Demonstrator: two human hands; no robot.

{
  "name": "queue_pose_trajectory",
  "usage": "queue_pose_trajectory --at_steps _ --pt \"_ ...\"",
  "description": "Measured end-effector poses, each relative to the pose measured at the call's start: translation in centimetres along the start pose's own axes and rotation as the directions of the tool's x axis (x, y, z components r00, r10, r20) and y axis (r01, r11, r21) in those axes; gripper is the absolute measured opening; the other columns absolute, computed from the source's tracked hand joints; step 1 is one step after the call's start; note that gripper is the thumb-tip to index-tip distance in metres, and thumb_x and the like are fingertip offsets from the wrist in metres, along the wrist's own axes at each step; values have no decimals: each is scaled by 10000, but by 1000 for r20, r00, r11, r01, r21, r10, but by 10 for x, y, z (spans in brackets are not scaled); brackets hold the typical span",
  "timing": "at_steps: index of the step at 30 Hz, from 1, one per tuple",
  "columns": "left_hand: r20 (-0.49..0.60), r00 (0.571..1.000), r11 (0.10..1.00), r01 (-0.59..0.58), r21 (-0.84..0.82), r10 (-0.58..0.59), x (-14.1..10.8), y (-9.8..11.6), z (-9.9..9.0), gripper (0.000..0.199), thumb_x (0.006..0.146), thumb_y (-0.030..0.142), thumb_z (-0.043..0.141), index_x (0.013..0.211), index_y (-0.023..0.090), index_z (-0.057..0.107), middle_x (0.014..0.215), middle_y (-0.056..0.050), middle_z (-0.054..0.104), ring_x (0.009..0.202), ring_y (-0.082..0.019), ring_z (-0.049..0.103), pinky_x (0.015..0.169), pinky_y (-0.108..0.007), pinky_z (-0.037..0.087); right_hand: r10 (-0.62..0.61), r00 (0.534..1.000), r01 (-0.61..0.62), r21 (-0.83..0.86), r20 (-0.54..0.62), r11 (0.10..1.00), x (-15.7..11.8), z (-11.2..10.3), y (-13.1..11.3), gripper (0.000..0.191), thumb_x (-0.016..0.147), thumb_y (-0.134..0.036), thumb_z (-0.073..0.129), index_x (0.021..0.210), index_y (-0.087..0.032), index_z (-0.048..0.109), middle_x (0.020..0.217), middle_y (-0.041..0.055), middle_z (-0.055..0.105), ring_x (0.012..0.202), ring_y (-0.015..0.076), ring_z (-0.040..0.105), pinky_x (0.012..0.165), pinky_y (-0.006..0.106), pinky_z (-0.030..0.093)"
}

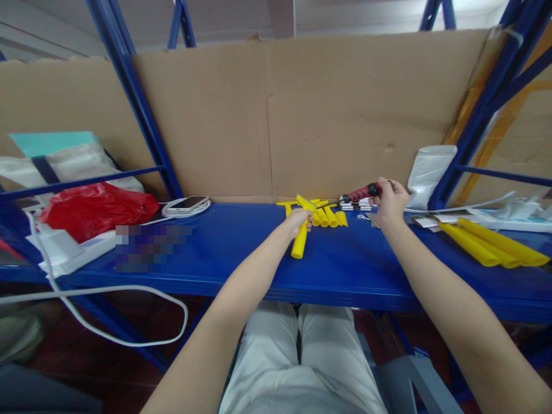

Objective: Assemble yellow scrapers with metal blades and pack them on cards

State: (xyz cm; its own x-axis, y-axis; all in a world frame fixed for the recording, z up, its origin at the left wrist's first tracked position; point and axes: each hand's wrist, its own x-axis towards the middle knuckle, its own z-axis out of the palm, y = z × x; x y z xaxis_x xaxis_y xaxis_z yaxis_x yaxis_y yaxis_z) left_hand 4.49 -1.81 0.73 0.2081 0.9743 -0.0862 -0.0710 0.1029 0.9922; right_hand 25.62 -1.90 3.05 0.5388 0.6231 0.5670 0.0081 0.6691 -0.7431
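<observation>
My left hand (299,221) is wrapped round a yellow T-shaped plastic handle (298,247), whose round tube end points down toward me. In my right hand (391,202) is a screwdriver (361,194) with a red and black grip. Its thin shaft reaches left to the head of the yellow handle; whether the tip touches a screw is too small to tell. More yellow handles (330,217) lie in a row just behind my left hand. Beside the right hand are small shiny metal bits (363,217) and a stack of white and black strips (356,205).
Yellow tubes (491,244) lie on the blue shelf (241,253) at right, near a white pouch (431,172). At left are a phone (192,202) on a coiled white cable, a red plastic bag (99,210) and a power strip (88,253). Cardboard (336,115) stands behind, between blue posts.
</observation>
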Motion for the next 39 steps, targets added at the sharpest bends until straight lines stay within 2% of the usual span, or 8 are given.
queue_pose_trajectory --at_steps 13,18,22,26,30,34,39 --pt "13 1000 1000 1 -26 0 2 -2 0 155 816 60 465 719 181 470 421 85 385 314 -51 336 397 -190 267 -26 1000 26 2 9 1000 1 0 3 304 691 -454 632 668 -234 424 523 -77 403 358 60 322 356 252 343" --pt "8 1000 998 -5 -68 5 11 -8 -3 136 760 131 604 717 183 485 442 67 424 351 -50 356 422 -195 299 -70 994 75 -61 79 995 -1 -1 -1 279 715 -460 604 717 -229 449 567 -68 440 381 58 346 376 235 352" --pt "5 1000 997 -9 -75 9 15 -10 -5 133 750 138 612 723 181 489 440 60 428 359 -52 359 428 -199 308 -133 981 154 -154 142 976 -7 -3 -10 224 727 -421 593 774 -222 500 661 -40 499 435 63 410 417 226 361" --pt "-4 1000 997 -10 -74 9 15 -10 -6 121 752 134 597 734 181 487 430 60 423 356 -55 357 421 -197 302 -153 972 186 -191 178 964 -10 -5 -14 199 734 -373 606 839 -226 522 655 -40 498 443 68 417 430 227 349" --pt "-11 1000 997 -16 -72 15 13 -8 -6 133 738 135 602 739 183 477 429 66 419 344 -51 353 403 -190 285 -84 984 106 -139 156 985 -6 -4 -13 250 712 -378 653 860 -231 515 578 -67 457 395 63 374 379 214 296" --pt "-20 1000 997 -25 -71 24 8 -4 -5 126 750 113 548 732 190 450 428 82 396 316 -48 335 381 -183 264 8 988 -1 -45 155 999 -2 -4 -13 328 674 -473 698 782 -219 520 531 -78 429 352 51 324 335 216 289" --pt "-35 999 998 -33 -62 30 1 0 -3 173 786 45 434 697 191 410 423 87 384 295 -46 326 372 -182 262 151 958 -164 32 245 986 0 -6 -20 318 743 -507 654 786 -213 540 498 -70 430 377 63 384 350 195 344"
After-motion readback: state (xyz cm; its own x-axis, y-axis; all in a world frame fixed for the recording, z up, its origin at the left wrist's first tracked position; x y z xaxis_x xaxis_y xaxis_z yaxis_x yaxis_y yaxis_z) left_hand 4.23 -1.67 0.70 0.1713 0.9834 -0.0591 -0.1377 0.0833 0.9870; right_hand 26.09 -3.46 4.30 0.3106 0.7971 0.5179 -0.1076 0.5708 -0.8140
